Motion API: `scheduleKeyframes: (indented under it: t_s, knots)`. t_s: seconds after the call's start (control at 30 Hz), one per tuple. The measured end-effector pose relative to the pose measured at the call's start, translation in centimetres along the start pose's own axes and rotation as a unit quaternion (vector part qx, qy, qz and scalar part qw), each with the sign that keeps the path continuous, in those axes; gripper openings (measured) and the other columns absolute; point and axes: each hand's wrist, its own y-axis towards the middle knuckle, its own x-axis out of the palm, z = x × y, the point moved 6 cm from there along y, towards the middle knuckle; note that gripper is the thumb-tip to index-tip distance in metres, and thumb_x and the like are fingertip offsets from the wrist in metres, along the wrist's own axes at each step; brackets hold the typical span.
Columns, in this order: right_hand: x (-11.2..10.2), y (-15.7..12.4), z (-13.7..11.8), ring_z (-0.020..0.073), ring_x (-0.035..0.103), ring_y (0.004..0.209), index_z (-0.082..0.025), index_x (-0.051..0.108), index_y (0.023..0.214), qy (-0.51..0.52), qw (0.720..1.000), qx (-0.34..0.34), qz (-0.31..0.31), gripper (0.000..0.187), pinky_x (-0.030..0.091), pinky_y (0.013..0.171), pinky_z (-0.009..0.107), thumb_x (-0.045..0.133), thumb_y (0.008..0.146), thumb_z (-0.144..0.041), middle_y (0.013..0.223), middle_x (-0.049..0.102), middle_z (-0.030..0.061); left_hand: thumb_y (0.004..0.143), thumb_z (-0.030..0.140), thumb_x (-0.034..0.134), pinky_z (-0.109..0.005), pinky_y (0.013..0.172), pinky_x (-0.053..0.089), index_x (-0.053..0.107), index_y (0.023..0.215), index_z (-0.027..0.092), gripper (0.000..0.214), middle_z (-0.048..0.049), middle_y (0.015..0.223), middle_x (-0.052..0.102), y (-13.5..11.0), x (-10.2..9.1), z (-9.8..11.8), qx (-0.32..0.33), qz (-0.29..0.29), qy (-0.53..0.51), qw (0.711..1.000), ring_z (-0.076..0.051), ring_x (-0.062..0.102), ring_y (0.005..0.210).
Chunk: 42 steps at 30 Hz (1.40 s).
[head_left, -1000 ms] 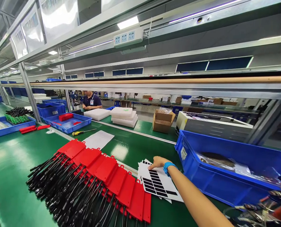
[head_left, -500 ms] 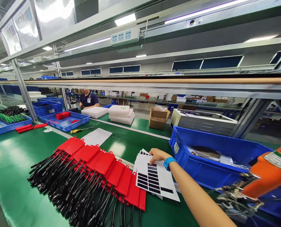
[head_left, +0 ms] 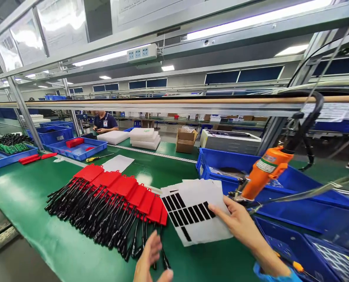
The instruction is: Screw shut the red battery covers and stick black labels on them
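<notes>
My right hand (head_left: 239, 219) grips the right edge of a white sheet with black rectangular stickers (head_left: 203, 231), its thumb and forefinger lying over the top face. The sheet is raised and tilted above the bench; edges of further white paper show behind it. Low in the view, my left hand (head_left: 149, 256) is held with fingers and thumb apart, with nothing in it. It is just in front of the black cables (head_left: 103, 219) that hang from an overlapping row of flat red plastic pieces (head_left: 124, 184). The sheet's left edge is close to the last red pieces.
An orange power tool (head_left: 266, 168) hangs on the right before a large blue bin (head_left: 294, 211). Behind the red row are a paper (head_left: 118, 162), a yellow-handled screwdriver (head_left: 93, 159) and a blue tray (head_left: 61, 149). Across the bench sits a person (head_left: 105, 121).
My right hand has lifted the stickered sheet off the bench and turned it, drawing it nearer. My left hand has come into view from below. The camera view has turned right.
</notes>
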Motion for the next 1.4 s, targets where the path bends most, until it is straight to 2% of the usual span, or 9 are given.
scheduleKeyframes:
  t_s: [0.1,0.37,0.5,0.67,0.87,1.07,1.17,1.27,1.4]
  knots:
    - [0.8,-4.9,4.0,0.0351,0.068,0.098,-0.019,0.067,0.110,0.179,0.979,0.084,0.054,0.057,0.057,0.083,0.044,0.073,0.073,-0.062,0.104,0.073,0.0128,0.069,0.056,0.081,-0.045,0.111,0.040,0.031,0.150,0.021,0.102,-0.0183,0.145,0.049,3.5,3.0,0.2,-0.039,-0.039,-0.148,0.988,-0.035,0.048,0.133]
    - [1.0,-13.1,10.3,0.0313,0.069,0.096,-0.021,0.071,0.098,0.246,0.946,0.138,0.158,0.053,0.058,0.086,0.038,0.079,0.066,-0.062,0.104,0.074,0.0121,0.082,0.047,0.073,-0.031,0.084,0.049,0.068,0.100,0.015,0.037,-0.0063,0.094,0.067,5.2,8.1,1.3,-0.016,-0.110,-0.134,0.985,-0.021,0.062,0.091]
    - [1.1,-13.9,10.3,0.0315,0.068,0.103,-0.021,0.071,0.103,0.259,0.948,0.140,0.117,0.056,0.054,0.095,0.043,0.075,0.069,-0.065,0.107,0.074,0.0131,0.084,0.046,0.071,-0.027,0.076,0.047,0.069,0.088,0.015,0.031,-0.0044,0.087,0.064,4.4,8.7,0.8,0.013,-0.114,-0.082,0.990,-0.018,0.059,0.083]
    - [0.9,-13.9,10.2,0.0301,0.066,0.107,-0.022,0.066,0.113,0.257,0.953,0.118,0.107,0.058,0.053,0.097,0.042,0.073,0.073,-0.064,0.114,0.071,0.0139,0.083,0.049,0.071,-0.036,0.096,0.047,0.065,0.119,0.018,0.048,-0.0098,0.117,0.068,4.2,9.2,0.6,-0.015,-0.128,-0.068,0.989,-0.026,0.063,0.108]
    - [0.7,-14.0,10.3,0.0229,0.066,0.105,-0.024,0.054,0.129,0.236,0.962,0.104,0.086,0.060,0.056,0.091,0.030,0.071,0.080,-0.055,0.124,0.064,0.0115,0.082,0.046,0.071,-0.044,0.114,0.034,0.056,0.135,0.021,0.060,-0.0118,0.142,0.054,4.4,8.9,0.8,0.003,-0.104,-0.003,0.995,-0.031,0.047,0.134]
    - [2.2,-14.2,10.8,0.0239,0.059,0.120,-0.024,0.045,0.139,0.251,0.961,0.102,0.061,0.068,0.048,0.104,0.034,0.070,0.082,-0.051,0.135,0.058,0.0119,0.085,0.036,0.070,-0.044,0.119,0.025,0.035,0.150,0.022,0.075,-0.0115,0.155,0.039,3.8,8.7,-0.3,0.006,-0.103,-0.002,0.995,-0.028,0.034,0.144]
    - [2.2,-14.2,10.8,0.0249,0.065,0.108,-0.023,0.053,0.135,0.216,0.968,0.094,0.082,0.064,0.054,0.095,0.035,0.073,0.080,-0.051,0.129,0.063,0.0118,0.085,0.039,0.071,-0.043,0.114,0.036,0.046,0.143,0.020,0.066,-0.0129,0.146,0.051,3.7,9.1,-0.3,-0.004,-0.122,-0.037,0.992,-0.029,0.047,0.135]
    - [1.7,-14.1,10.0,0.0276,0.069,0.096,-0.023,0.074,0.105,0.192,0.976,0.066,0.074,0.039,0.058,0.086,0.037,0.073,0.079,-0.053,0.111,0.071,0.0111,0.090,0.045,0.065,-0.042,0.098,0.050,0.072,0.110,0.019,0.033,-0.0103,0.111,0.073,3.8,9.5,0.7,0.015,-0.151,-0.038,0.988,-0.027,0.067,0.105]
    - [-0.2,-14.4,6.7,0.0300,0.069,0.094,-0.032,0.079,0.088,0.164,0.979,-0.099,0.064,0.026,0.052,0.096,0.046,0.064,0.087,-0.053,0.095,0.075,0.0075,0.095,0.043,0.059,-0.051,0.109,0.040,0.077,0.101,0.027,0.024,-0.0065,0.102,0.076,3.4,8.8,4.1,0.205,-0.167,0.036,0.964,-0.026,0.069,0.102]
